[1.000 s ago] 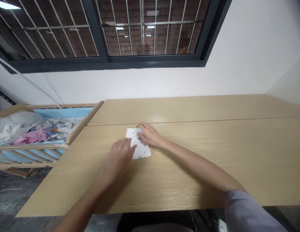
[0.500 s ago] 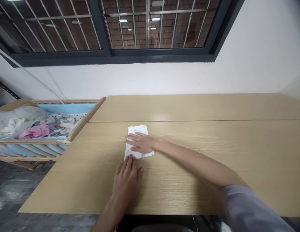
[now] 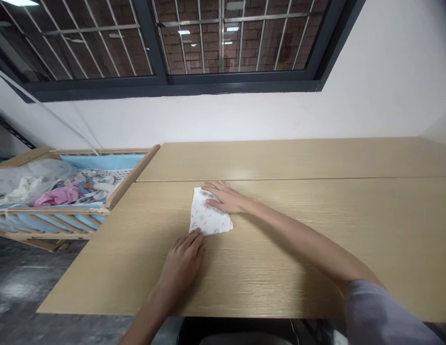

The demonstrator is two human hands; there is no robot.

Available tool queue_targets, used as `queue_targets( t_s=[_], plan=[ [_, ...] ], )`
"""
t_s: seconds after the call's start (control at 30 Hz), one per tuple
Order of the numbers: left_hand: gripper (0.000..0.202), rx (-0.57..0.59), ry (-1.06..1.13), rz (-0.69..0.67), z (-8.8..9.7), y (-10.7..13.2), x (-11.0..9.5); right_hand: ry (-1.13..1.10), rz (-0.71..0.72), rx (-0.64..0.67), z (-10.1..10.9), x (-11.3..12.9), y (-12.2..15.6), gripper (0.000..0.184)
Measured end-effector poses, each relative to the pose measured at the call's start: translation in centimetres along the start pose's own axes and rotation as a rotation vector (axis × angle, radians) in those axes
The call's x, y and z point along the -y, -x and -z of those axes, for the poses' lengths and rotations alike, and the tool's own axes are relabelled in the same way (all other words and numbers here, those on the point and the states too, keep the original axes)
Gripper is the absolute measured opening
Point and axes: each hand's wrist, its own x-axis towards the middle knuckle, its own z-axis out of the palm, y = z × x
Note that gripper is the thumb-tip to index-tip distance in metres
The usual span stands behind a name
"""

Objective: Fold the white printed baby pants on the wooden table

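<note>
A small folded white cloth (image 3: 209, 216) with a sparse green and pink print lies flat on the wooden table (image 3: 316, 230). My right hand (image 3: 225, 197) rests across its far right corner, palm down with fingers stretched out to the left. At the near left corner, the fingertips of my left hand (image 3: 184, 258) touch the cloth's edge. That hand lies palm down, its fingers extended close together, and its thumb is mostly hidden.
Left of the table stands a wooden crib (image 3: 100, 211) with a blue lining, holding a pink cloth (image 3: 61, 194) and other crumpled fabrics. Behind the table is a white wall (image 3: 244, 115) below a barred window (image 3: 223, 84). A seam runs across the tabletop.
My right hand has slid from the cloth's middle towards its far right corner, uncovering more of the print. My left hand stays at the near left corner, with its thumb now less visible.
</note>
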Motion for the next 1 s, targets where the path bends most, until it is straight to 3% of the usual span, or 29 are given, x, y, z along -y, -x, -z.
queue_targets(
  t_s=[0.13, 0.2, 0.3, 0.43, 0.63, 0.8, 0.9, 1.0],
  plan=[
    [0.034, 0.025, 0.069, -0.055, 0.9, -0.3, 2.1, 0.028, 0.035, 0.103, 1.8, 2.7, 3.5, 0.042],
    [0.031, 0.012, 0.054, -0.066, 1.2, -0.7, 3.2, 0.077, 0.065, 0.157, 1.4, 3.3, 5.2, 0.041],
    [0.025, 0.023, 0.016, -0.085, 1.2, -1.4, 4.2, 0.18, 0.078, 0.121, -0.2, 3.8, 7.4, 0.029],
    [0.029, 0.087, 0.028, -0.091, 1.2, -1.8, 3.7, 0.258, 0.002, 0.036, -1.2, 5.2, 9.2, 0.027],
    [0.028, 0.135, 0.165, 0.019, 3.1, -2.7, 1.8, -0.011, -0.175, 0.013, 1.7, 7.5, 10.1, 0.018],
    [0.032, 0.072, 0.195, 0.1, 4.9, -6.9, 2.2, -0.276, -0.346, -0.152, 2.5, 5.1, 8.4, 0.018],
    [0.032, 0.094, 0.171, 0.183, 4.1, -10.0, 3.0, -0.33, -0.451, -0.286, 1.3, 2.4, 6.6, 0.021],
    [0.032, 0.118, 0.144, 0.236, 2.2, -12.4, 4.1, -0.341, -0.528, -0.332, 0.0, -0.2, 5.2, 0.024]
  ],
)
